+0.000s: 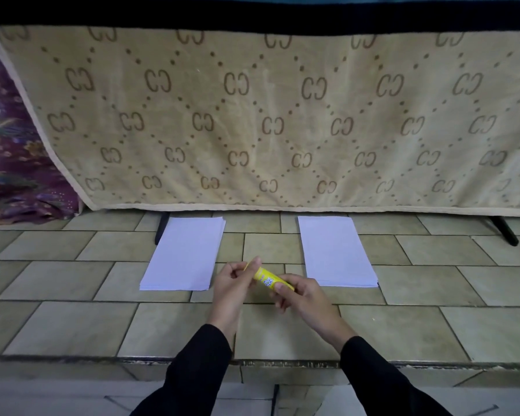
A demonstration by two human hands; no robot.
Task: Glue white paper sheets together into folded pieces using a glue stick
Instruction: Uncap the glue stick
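Fingers (254, 263) of left hand (233, 285) and right hand (302, 297) pinch yellow cylindrical glue stick (266, 279) between left white paper stack (186, 253) and right white paper stack (336, 250).

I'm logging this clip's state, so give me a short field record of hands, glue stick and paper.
left hand: pinches the glue stick at its upper end
right hand: grips its lower end
glue stick: yellow, tilted, held between the two stacks
left paper stack: white, flat on the tiled floor, untouched
right paper stack: white, flat on the floor, untouched
cap: cannot tell if off
behind: beige patterned cloth
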